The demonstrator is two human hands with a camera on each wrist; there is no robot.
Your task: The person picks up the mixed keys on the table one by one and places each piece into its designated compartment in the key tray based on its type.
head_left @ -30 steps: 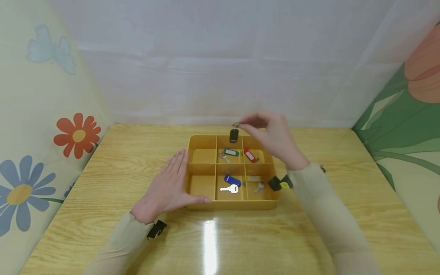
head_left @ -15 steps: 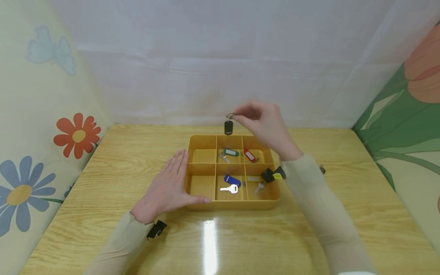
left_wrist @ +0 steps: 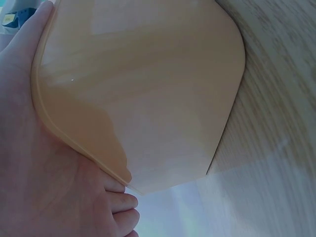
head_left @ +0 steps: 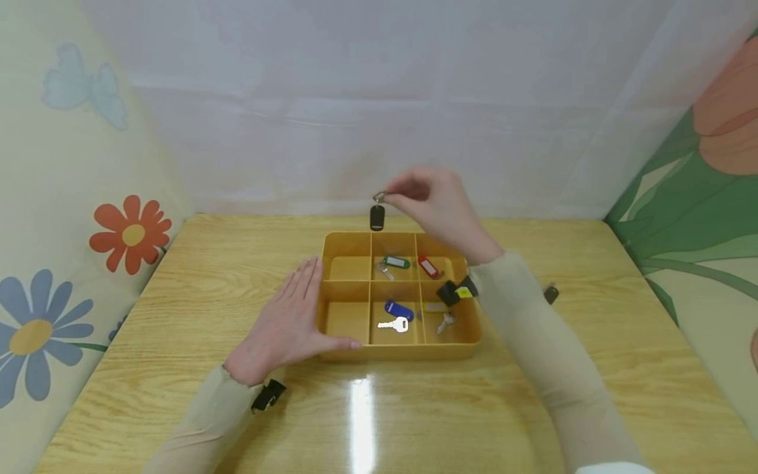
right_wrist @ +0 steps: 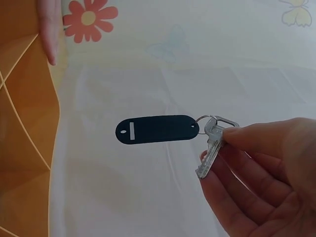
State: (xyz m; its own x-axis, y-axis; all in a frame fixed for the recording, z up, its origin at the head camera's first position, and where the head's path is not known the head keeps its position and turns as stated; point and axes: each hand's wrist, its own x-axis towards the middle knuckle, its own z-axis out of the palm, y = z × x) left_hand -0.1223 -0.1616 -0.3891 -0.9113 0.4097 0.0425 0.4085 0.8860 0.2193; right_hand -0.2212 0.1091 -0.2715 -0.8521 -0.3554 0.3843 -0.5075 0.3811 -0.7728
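in the upper middle of the head view, the right hand [head_left: 435, 204] has a pinching grip: thumb and forefinger press together on a silver key [right_wrist: 210, 150]. a thin ring [right_wrist: 205, 116] joins that key to a black tag [head_left: 377, 218], which hangs upright, apart from the bench, and appears just above the back rim of the yellow tray [head_left: 403, 353].

the left hand [head_left: 287, 322], left of the middle of the frame, is spread, its fingers straight along the tray's left wall and its thumb out over the near rim. the left wrist view shows the palm against that wall.

the tray has six compartments in two rows. the upper middle one has a green tag [head_left: 397, 263] with a small key [head_left: 387, 271], the upper right one a red tag [head_left: 429, 267]. in the lower middle a blue tag [head_left: 399, 311] lies by a bright white key [head_left: 393, 324]; in the lower right a yellow tag [head_left: 435, 307] lies with a key near it.

a dark tag [head_left: 551, 293] rests on the bench [head_left: 592, 329] at the right, well apart from the tray. a white cloth [head_left: 296, 151] fills the upper frame, and a red flower [head_left: 131, 234] shows on the left panel.
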